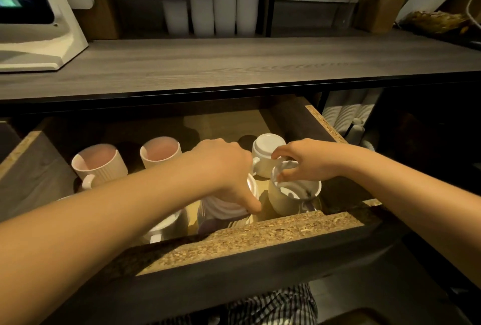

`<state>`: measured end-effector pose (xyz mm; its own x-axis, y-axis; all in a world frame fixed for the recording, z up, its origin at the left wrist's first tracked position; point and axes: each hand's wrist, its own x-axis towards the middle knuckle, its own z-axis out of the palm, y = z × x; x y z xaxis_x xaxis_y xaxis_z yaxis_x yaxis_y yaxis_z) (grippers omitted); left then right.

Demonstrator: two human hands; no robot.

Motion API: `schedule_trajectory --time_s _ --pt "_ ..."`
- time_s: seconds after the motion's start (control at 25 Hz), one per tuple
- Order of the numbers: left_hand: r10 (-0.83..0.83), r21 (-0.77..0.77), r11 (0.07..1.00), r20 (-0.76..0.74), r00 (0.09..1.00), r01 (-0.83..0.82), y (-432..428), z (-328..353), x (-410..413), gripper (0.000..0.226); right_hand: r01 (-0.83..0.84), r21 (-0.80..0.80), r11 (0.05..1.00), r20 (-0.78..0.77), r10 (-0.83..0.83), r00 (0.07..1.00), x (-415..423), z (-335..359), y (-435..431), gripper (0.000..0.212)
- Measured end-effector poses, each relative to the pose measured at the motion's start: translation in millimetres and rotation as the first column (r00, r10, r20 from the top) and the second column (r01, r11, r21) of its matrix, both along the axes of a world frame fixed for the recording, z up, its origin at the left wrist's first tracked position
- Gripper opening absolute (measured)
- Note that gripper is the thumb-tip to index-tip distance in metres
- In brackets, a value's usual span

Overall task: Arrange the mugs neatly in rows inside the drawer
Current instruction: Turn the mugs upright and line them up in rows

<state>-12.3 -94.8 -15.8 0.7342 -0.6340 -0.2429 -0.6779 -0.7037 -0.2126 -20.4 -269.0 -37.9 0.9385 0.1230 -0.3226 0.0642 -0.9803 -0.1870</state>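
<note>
An open wooden drawer holds several mugs. Two pink ribbed mugs stand upright at the back left. A white mug sits upside down at the back right. My left hand grips the base of an upturned white ribbed mug near the drawer front. My right hand pinches the rim of an upright cream mug with a dark pattern inside. Another white mug lies partly hidden under my left forearm.
A grey wooden counter runs above the drawer. A white screen stand sits on its left. Stacks of white cups fill the shelf behind. More stacked paper cups stand right of the drawer.
</note>
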Motion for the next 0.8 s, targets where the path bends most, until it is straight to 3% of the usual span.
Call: schedule_trajectory --time_s 0.16,0.28,0.36,0.52,0.64,0.8 --pt "0.086 -0.236 0.962 -0.224 0.971 -0.140 31 18 20 0.060 -0.021 0.029 0.999 -0.001 0.021 1.000 6 9 11 0.053" --pt "0.063 -0.486 0.845 -0.321 0.945 -0.222 61 33 40 0.055 -0.062 0.080 0.995 0.002 0.062 0.998 16 18 25 0.053" --pt "0.041 -0.598 0.761 -0.344 0.938 -0.253 77 39 52 0.064 -0.094 0.155 0.983 0.003 0.094 0.996 26 27 35 0.055" --pt "0.038 -0.721 0.601 -0.405 0.914 -0.344 98 32 69 0.063 -0.157 0.448 0.880 -0.026 0.188 0.982 52 39 51 0.065" --pt "0.002 -0.782 0.413 -0.512 0.859 -0.467 109 20 79 0.055 -0.142 0.584 0.799 -0.043 0.206 0.978 72 35 59 0.074" --pt "-0.088 -0.771 0.244 -0.621 0.779 -0.588 121 4 89 0.051 -0.129 0.742 0.658 -0.033 0.228 0.973 86 25 71 0.066"
